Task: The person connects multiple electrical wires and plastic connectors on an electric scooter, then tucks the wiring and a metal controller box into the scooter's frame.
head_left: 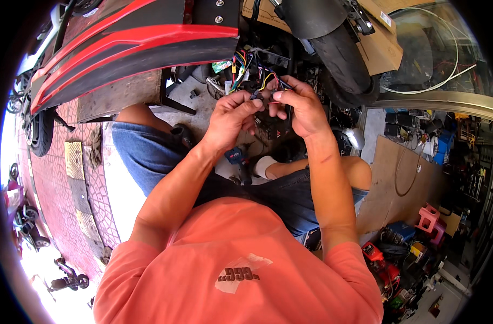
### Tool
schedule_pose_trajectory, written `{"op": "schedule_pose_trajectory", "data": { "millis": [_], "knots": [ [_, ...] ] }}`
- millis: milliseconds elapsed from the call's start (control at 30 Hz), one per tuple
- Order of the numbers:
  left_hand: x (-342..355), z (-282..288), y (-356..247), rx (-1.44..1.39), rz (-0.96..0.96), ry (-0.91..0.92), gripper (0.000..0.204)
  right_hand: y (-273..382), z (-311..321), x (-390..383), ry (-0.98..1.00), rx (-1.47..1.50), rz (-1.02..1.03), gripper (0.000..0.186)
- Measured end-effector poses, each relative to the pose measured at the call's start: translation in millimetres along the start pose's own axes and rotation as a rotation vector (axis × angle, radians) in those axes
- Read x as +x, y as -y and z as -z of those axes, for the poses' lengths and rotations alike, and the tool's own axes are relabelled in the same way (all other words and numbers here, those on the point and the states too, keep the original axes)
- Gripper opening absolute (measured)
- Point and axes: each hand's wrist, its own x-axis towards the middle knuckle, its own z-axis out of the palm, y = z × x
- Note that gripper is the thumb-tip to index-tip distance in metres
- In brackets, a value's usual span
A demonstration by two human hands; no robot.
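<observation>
Both my hands are raised close together in front of the open end of a red and black scooter body (pixel 149 40). Between the thumb and fingers of my left hand (pixel 228 120) is a small dark wire connector (pixel 255 96). My right hand (pixel 306 109) pinches thin wires at the fingertips, a red one among them; their ends are too small to make out. Just beyond my fingers a bundle of coloured wires (pixel 241 67), yellow, red, blue and green, comes out of the scooter body.
A blue cordless drill (pixel 237 156) lies on the floor between my legs. Ahead to the right are a black tyre (pixel 341 59) and a cardboard box (pixel 384 51). A glass-topped case (pixel 430 54) stands farther right. Tools and a pink stool (pixel 429 217) crowd the right side.
</observation>
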Motion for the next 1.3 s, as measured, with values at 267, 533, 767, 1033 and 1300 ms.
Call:
{"op": "schedule_pose_trajectory", "data": {
  "millis": [267,533,767,1033,1300],
  "knots": [
    [2.1,3.5,5.7,0.345,0.006,0.066,0.019,-1.8,0.1,-1.9,0.087,-0.286,-0.020,0.015],
    [2.2,9.1,14.8,0.388,-0.030,-0.032,0.015,-12.0,-1.9,-1.0,0.005,-0.241,0.111,0.012],
    [-0.5,-2.8,9.1,0.225,-0.038,-0.037,0.020,11.3,7.1,-4.3,0.041,-0.252,-0.016,0.017],
    [20.2,-25.3,9.7,0.628,0.027,0.021,0.025,-2.4,22.8,6.0,-0.145,-0.565,0.281,0.020],
    [24.2,-16.8,12.5,0.124,-0.114,-0.246,0.030,17.4,14.6,-4.8,-0.116,-0.406,0.246,0.021]
  ]
}}
